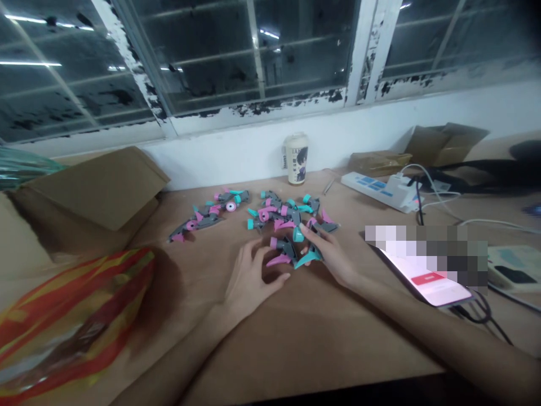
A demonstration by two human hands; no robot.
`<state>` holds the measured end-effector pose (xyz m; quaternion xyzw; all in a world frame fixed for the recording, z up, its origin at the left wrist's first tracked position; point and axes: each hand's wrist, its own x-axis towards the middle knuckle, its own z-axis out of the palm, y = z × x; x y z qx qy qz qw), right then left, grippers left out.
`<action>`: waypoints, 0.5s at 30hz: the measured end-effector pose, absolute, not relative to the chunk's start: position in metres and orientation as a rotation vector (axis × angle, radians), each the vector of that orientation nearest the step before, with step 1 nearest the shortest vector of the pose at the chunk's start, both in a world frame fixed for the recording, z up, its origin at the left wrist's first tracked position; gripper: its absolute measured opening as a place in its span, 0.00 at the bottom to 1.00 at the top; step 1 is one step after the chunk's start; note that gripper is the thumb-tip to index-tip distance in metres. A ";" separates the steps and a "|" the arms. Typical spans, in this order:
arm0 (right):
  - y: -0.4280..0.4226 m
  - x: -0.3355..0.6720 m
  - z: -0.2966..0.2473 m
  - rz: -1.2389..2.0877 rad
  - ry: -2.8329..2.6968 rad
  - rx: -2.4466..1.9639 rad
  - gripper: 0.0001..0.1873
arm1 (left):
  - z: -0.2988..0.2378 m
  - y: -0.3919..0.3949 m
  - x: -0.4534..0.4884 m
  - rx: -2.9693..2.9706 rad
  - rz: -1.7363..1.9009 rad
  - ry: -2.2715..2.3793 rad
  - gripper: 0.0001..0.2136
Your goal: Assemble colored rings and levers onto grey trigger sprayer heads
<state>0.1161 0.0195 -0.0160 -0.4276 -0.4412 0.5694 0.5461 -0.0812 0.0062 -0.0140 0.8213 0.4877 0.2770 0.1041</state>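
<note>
My right hand grips a grey-and-teal plastic piece, with a round teal end and a pointed teal fin. The fingers partly cover it. My left hand is to the left, its thumb and fingers spread apart with nothing between them. Just beyond its fingertips is a grey-and-pink plastic piece; I cannot tell whether it touches either hand. Behind the hands lies a heap of similar grey, pink and teal pieces. A second group is spread out farther left.
An open cardboard box and a red-and-yellow plastic bag occupy the left side. A paper cup stands by the wall. To the right are a power strip, a lit phone, cables and more cardboard.
</note>
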 end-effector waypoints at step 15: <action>0.023 0.121 -0.017 1.336 -0.967 -0.955 0.17 | -0.030 0.114 -0.041 2.313 0.690 1.523 0.47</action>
